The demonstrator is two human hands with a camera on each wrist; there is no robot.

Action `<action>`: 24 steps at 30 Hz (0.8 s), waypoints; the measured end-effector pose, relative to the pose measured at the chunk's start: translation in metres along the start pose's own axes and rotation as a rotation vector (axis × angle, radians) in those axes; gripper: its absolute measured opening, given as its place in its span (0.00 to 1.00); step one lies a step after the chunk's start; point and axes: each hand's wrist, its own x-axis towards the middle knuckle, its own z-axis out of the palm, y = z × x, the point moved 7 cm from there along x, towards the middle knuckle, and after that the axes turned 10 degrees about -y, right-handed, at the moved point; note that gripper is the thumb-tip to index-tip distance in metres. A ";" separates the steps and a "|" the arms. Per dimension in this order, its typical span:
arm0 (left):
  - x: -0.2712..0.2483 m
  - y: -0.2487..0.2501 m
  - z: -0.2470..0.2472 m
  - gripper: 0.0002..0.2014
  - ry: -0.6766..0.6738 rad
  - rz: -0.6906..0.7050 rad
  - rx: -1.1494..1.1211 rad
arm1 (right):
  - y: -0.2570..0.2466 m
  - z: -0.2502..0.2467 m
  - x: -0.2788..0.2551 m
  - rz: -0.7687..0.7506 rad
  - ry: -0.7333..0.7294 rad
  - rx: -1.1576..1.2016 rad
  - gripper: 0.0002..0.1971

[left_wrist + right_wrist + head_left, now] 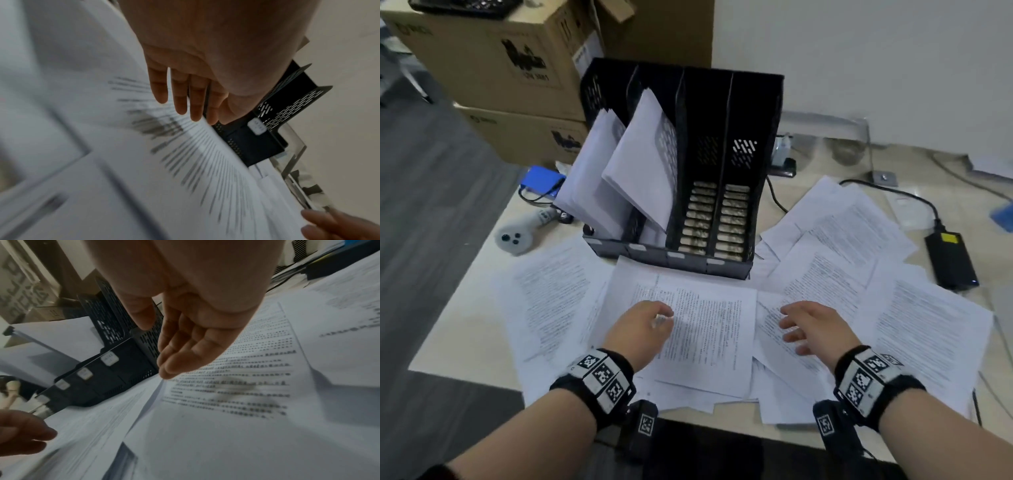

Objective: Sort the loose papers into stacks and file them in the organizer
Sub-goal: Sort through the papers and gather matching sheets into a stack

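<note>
Loose printed papers [705, 329] lie scattered over the table in front of a black four-slot organizer [688, 164]. Its two left slots hold white paper stacks [633, 161]; the two right slots look empty. My left hand [650, 322] hovers over the middle sheet [185, 146] with fingers [180, 97] straight and holding nothing. My right hand [804, 325] hangs just right of that sheet, above another printed page [236, 386], fingers [180, 360] relaxed and slightly bent, also holding nothing. The organizer [267, 129] shows beyond the left fingertips and beside the right hand as the organizer front [102, 378].
Cardboard boxes [500, 68] stand at the back left. A grey controller [517, 236] and a blue device [541, 185] lie left of the organizer. A black power brick [952, 260] with its cable sits at the right. The table's front edge [465, 377] is near my wrists.
</note>
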 end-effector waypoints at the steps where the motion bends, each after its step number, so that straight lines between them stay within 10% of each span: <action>1: -0.008 -0.002 0.012 0.10 0.004 -0.019 -0.002 | 0.006 -0.002 -0.002 -0.010 -0.020 0.007 0.09; 15: -0.129 -0.099 0.003 0.05 0.655 -0.477 -0.428 | 0.022 0.023 0.030 0.034 -0.142 0.208 0.04; 21: -0.107 -0.117 -0.001 0.25 0.554 -0.446 -0.671 | 0.017 0.038 0.039 0.067 -0.174 0.163 0.05; 24: -0.093 -0.107 -0.002 0.18 0.494 -0.382 -0.642 | 0.013 0.046 0.035 0.071 -0.210 0.108 0.06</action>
